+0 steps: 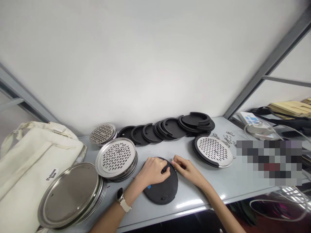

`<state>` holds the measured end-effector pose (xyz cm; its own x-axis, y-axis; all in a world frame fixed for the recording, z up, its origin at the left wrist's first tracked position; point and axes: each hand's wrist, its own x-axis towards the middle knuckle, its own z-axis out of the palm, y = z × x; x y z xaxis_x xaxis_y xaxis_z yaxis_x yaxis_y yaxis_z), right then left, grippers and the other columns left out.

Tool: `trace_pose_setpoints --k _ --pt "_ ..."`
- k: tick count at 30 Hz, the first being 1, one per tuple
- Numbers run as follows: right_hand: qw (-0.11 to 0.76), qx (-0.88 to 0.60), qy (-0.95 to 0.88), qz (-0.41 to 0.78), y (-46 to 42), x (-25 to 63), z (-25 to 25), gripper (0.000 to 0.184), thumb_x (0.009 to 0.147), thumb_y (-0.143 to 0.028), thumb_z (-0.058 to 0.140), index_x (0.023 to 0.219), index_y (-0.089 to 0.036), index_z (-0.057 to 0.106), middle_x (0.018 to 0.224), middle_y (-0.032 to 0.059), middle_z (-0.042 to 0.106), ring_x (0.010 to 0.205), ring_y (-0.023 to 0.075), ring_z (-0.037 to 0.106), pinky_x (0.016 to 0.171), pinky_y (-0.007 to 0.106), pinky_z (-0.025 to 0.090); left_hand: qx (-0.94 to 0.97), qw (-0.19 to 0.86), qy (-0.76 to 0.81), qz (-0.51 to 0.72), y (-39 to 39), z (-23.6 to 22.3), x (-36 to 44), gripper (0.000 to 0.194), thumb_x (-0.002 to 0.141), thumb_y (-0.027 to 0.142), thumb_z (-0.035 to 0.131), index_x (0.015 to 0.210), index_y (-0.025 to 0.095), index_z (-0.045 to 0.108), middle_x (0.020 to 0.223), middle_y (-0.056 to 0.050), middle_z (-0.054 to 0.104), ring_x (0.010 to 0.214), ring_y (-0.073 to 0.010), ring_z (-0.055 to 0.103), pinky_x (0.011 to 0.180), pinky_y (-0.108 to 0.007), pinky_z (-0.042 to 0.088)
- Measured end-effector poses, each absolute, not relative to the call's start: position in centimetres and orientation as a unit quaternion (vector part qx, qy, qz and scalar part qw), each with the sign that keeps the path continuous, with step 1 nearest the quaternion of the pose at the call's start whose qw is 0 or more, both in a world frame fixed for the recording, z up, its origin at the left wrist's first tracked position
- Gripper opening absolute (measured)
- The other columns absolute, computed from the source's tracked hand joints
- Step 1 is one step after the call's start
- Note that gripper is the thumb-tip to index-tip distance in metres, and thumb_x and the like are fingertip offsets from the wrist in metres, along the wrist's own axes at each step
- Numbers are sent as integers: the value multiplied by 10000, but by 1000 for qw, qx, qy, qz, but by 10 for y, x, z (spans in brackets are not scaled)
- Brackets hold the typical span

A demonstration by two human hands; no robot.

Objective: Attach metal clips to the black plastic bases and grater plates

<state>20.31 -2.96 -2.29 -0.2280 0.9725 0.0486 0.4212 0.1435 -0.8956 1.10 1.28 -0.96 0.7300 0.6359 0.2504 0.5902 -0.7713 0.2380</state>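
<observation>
A round black disc [162,189] lies on the grey table [194,194] in front of me. My left hand [152,171] rests on the disc's far edge with its fingers curled down on it. My right hand [184,169] is at the disc's upper right edge, thumb and fingers pinched on a small metal piece [172,160] that I cannot make out. A watch with a pale strap sits on my left wrist.
Stacks of perforated steel discs [116,158] and plain steel lids [70,194] stand at the left beside a cream bag [29,158]. A row of black rings [167,127] lines the wall. An assembled grater disc [213,150] and loose metal rings [227,137] lie at the right.
</observation>
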Motion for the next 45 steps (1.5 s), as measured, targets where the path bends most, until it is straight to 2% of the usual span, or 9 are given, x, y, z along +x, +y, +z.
trace_pose_setpoints --k 5,9,12,15,24,30,39,45 --pt "359 -508 -672 402 -29 204 -26 251 943 -408 443 796 -206 426 609 -69 310 585 110 309 555 234 261 929 75 324 161 13 -9 11 211 854 274 527 673 185 462 640 15 565 614 -153 554 553 -279 307" --pt "371 -506 -665 404 -28 203 -28 228 933 -406 470 826 -205 454 616 -67 327 587 110 320 559 236 271 922 82 333 181 11 -5 12 94 904 218 464 819 185 484 748 -3 560 684 -164 554 579 -277 378" --pt "380 -507 -656 409 -28 202 -27 221 922 -409 493 842 -203 472 616 -67 335 587 111 325 566 239 282 921 85 320 205 11 -2 12 85 945 183 408 967 179 490 906 -38 554 821 -176 556 682 -286 448" --pt "381 -511 -654 408 -29 200 -25 226 909 -410 518 834 -198 490 616 -64 356 595 113 340 581 242 296 933 92 283 204 12 0 11 131 956 151 392 1030 184 495 966 -47 541 893 -176 544 774 -304 474" --pt "388 -523 -662 371 -30 199 -23 194 902 -392 536 900 -199 511 617 -64 365 591 114 372 583 242 333 920 130 284 237 13 -3 9 150 971 165 393 976 183 542 942 -34 560 894 -169 544 831 -320 447" --pt "383 -537 -694 290 -31 200 -23 204 922 -383 490 861 -195 543 709 -11 446 645 142 450 614 267 385 895 147 317 279 18 -7 10 115 954 179 447 916 179 556 902 -22 597 895 -171 540 843 -338 404" --pt "366 -523 -715 286 -34 199 -17 264 956 -372 422 768 -202 492 736 4 479 690 155 490 659 278 402 907 108 324 245 16 -10 11 158 955 172 421 921 176 576 890 -35 576 867 -183 523 816 -344 390" --pt "348 -523 -726 281 -36 197 -16 283 966 -361 388 740 -205 457 711 1 468 675 156 481 647 281 389 914 120 308 233 16 -8 10 156 959 165 422 962 185 577 918 -28 580 892 -172 528 853 -333 384"
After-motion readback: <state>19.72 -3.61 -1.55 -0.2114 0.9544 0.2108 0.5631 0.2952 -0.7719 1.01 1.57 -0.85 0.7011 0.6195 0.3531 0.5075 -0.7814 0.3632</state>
